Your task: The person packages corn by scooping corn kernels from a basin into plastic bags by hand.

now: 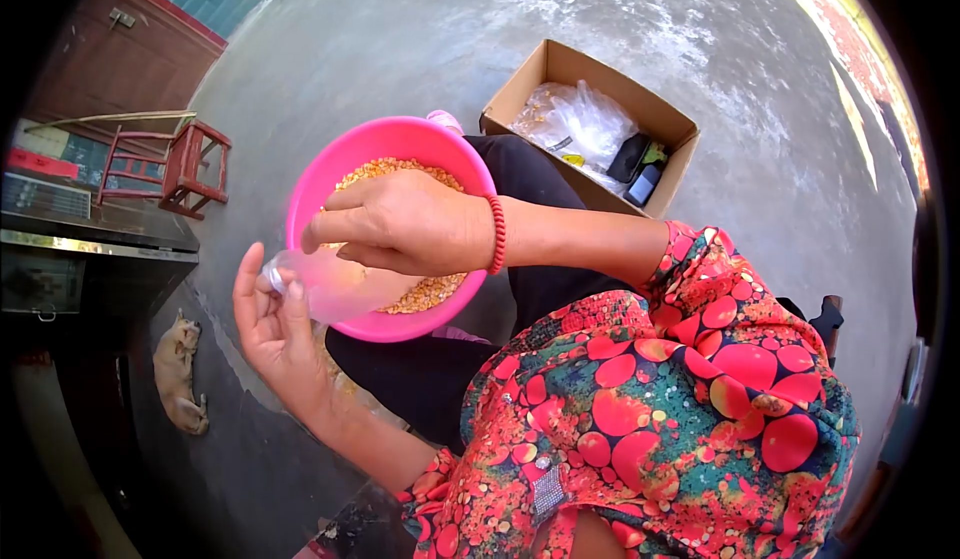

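A pink basin holds loose yellow corn kernels. Over it, my right hand, with a red bead bracelet at the wrist, has its fingers bent and drawn together; what they hold, if anything, is hidden. At the basin's lower left side, my left hand grips the narrow end of a translucent plastic piece, which looks like a bottle or part of one. Its wide part lies under my right hand and above the kernels.
An open cardboard box with clear plastic bags and dark items stands beyond my right forearm. A red wooden chair and a dark cabinet are at the left. A light-brown dog lies on the grey floor.
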Demonstrator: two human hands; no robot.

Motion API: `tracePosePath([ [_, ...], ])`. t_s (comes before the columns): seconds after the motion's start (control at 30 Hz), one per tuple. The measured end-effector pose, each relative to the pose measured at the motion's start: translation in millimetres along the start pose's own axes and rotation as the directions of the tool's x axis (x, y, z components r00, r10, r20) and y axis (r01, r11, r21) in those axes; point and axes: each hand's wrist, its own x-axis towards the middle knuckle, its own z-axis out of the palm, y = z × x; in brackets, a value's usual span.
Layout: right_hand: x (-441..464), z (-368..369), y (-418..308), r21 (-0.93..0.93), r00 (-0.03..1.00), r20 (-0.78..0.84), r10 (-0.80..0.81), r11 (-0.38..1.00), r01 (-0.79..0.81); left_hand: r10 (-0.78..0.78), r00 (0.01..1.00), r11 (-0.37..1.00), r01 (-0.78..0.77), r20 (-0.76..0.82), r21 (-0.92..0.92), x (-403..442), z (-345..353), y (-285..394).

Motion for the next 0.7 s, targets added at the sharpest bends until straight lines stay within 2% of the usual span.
tracePosePath([
  [0.03, 1.7, 2.9, -6.2, 0.202, 0.984, 0.086, 0.153, 0.965, -0.168, 0.002, 1.0, 1.0, -0.002, -0.013, 0.006, 1.0, 0.8, -1.0],
  [0.07, 3.5, 4.8, -11.9, 0.376, 0.939, 0.203, 0.279, 0.863, -0.338, 0.076, 0.994, 0.993, -0.082, 0.075, 0.081, 1.6, 0.2, -3.4],
  [0.1, 6.4, 2.3, -15.9, 0.444, 0.89, 0.312, 0.331, 0.778, -0.445, 0.137, 0.976, 0.975, -0.163, 0.169, 0.15, 3.1, 0.1, -4.0],
  [0.13, 5.2, 6.4, -14.9, 0.451, 0.893, 0.318, 0.319, 0.777, -0.439, 0.139, 0.978, 0.974, -0.164, 0.156, 0.156, 0.7, -0.6, -5.2],
  [0.2, -1.4, 18.4, -6.3, 0.378, 0.865, 0.418, 0.278, 0.812, -0.444, 0.038, 0.972, 0.994, -0.061, 0.233, 0.092, -4.7, -2.4, -9.0],
  [0.23, -1.5, 20.7, 0.0, 0.397, 0.905, 0.356, 0.233, 0.839, -0.372, 0.0, 0.974, 0.996, -0.02, 0.228, 0.083, -6.8, -7.6, -13.4],
  [0.27, -1.5, 20.1, 6.6, 0.399, 0.886, 0.379, 0.268, 0.816, -0.418, 0.003, 0.976, 0.996, -0.022, 0.218, 0.083, -6.7, -11.1, -20.0],
  [0.33, 5.8, 14.3, 10.8, 0.346, 0.866, 0.394, 0.307, 0.823, -0.45, 0.178, 0.973, 0.98, -0.189, 0.15, 0.068, -5.2, -16.2, -34.6],
  [0.4, 12.5, 11.1, 9.2, 0.308, 0.85, 0.419, 0.318, 0.831, -0.463, 0.153, 0.974, 0.983, -0.167, 0.168, 0.075, -9.6, -13.3, -50.0],
  [0.43, 12.4, 17.2, 7.5, 0.402, 0.892, 0.328, 0.312, 0.808, -0.431, 0.137, 0.973, 0.987, -0.15, 0.185, 0.059, -11.7, -10.9, -64.3],
  [0.47, 11.2, 24.0, 5.5, 0.485, 0.922, 0.23, 0.311, 0.785, -0.386, -0.127, 0.937, 0.96, 0.033, 0.325, 0.28, -16.1, -20.8, -90.7],
  [0.5, 10.7, 28.7, 4.3, 0.463, 0.923, 0.26, 0.285, 0.802, -0.378, -0.385, 0.831, 0.851, 0.151, 0.401, 0.503, -18.8, -28.4, -110.9],
  [0.53, 12.2, 31.2, -4.1, 0.518, 0.911, 0.274, 0.307, 0.751, -0.409, -0.479, 0.782, 0.825, 0.248, 0.398, 0.507, -21.2, -17.2, -113.9],
  [0.57, 13.0, 33.2, -10.3, 0.585, 0.916, 0.276, 0.291, 0.705, -0.401, -0.43, 0.806, 0.832, 0.179, 0.407, 0.526, -25.0, -15.2, -138.3],
  [0.63, 13.3, 44.1, -14.5, 0.582, 0.938, 0.248, 0.243, 0.737, -0.345, -0.328, 0.846, 0.825, 0.04, 0.42, 0.563, -31.6, -10.2, -187.7],
  [0.67, 11.9, 50.8, -13.7, 0.624, 0.956, 0.21, 0.207, 0.724, -0.294, -0.192, 0.89, 0.846, -0.065, 0.415, 0.53, -34.7, 4.3, -170.1],
  [0.7, 15.3, 43.4, -16.9, 0.62, 0.926, 0.295, 0.236, 0.69, -0.374, -0.148, 0.875, 0.867, -0.109, 0.461, 0.486, -33.6, 4.8, -184.9],
])
